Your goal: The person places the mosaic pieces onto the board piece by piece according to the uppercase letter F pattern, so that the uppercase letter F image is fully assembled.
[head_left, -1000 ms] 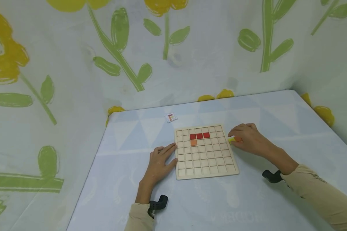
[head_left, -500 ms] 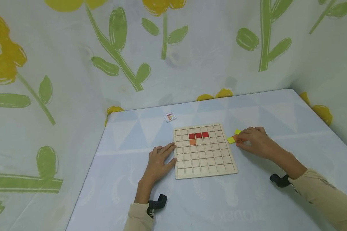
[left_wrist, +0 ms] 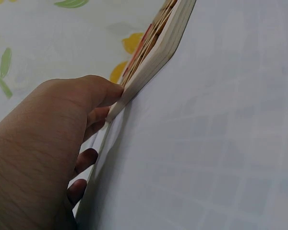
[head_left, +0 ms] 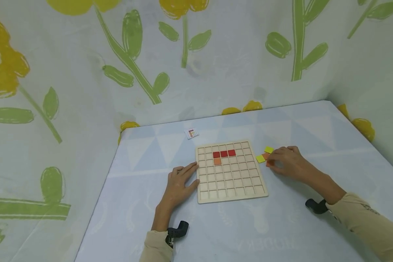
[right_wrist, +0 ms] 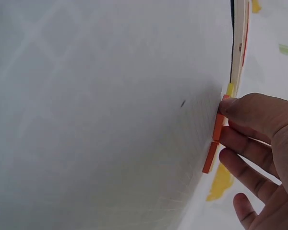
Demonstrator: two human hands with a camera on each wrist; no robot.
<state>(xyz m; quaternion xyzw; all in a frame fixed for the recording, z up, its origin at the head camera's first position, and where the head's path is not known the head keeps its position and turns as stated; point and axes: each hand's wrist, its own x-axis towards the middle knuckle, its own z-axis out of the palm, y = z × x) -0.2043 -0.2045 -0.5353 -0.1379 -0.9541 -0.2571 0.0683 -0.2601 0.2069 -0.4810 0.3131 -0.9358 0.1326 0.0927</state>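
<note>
A square wooden grid board (head_left: 231,182) lies on the table; three red tiles (head_left: 224,154) fill part of one row, with one orange tile (head_left: 217,161) below the leftmost. My left hand (head_left: 181,184) rests at the board's left edge, its fingers extended; in the left wrist view the thumb (left_wrist: 103,91) touches the board's side. Right of the board, my right hand (head_left: 288,162) pinches a loose orange tile (right_wrist: 219,122) between thumb and finger, low at the tabletop. Beside its fingertips lie two yellow tiles (head_left: 260,158) and another orange tile (head_left: 266,155).
A small pattern card (head_left: 191,133) lies behind the board, towards the table's back edge. The pale blue table (head_left: 144,203) meets flower-printed cloth walls (head_left: 229,65) at the back and sides. Each wrist carries a black camera mount (head_left: 178,229).
My right hand has drawn slightly rightward from the board's edge, uncovering the yellow tiles and the orange tiles. My left hand stays on the board's edge.
</note>
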